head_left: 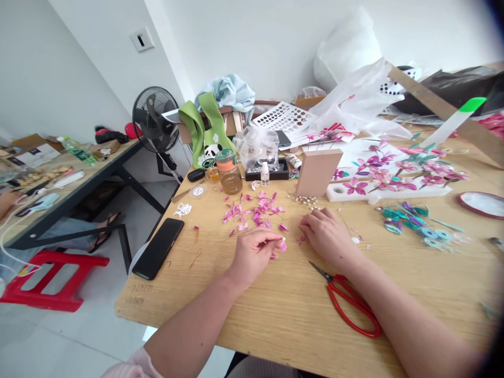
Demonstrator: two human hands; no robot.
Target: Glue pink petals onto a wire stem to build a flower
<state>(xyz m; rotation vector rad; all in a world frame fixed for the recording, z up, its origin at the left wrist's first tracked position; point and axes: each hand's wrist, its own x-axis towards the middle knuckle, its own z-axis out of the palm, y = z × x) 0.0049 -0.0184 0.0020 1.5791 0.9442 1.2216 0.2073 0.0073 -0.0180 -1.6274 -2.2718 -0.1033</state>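
My left hand (252,255) is over the table with thumb and fingers pinched on a small pink flower (282,244) that has a white bead at its top. To its right, my right hand (326,234) rests low on the tabletop, fingers curled down and closed at a pink petal (301,239). Loose pink petals (258,210) lie scattered just beyond my left hand. Red-handled scissors (346,302) lie beside my right forearm, which covers part of one handle. Small beads (307,200) are spread behind my right hand.
A black phone (158,249) lies at the left. Behind the petals stand a lidded jar (229,173), a small clear bottle (264,174) and an upright brown block (318,173). Pink flowers stand in a white foam strip (389,193); thread spools (437,234) lie at the right.
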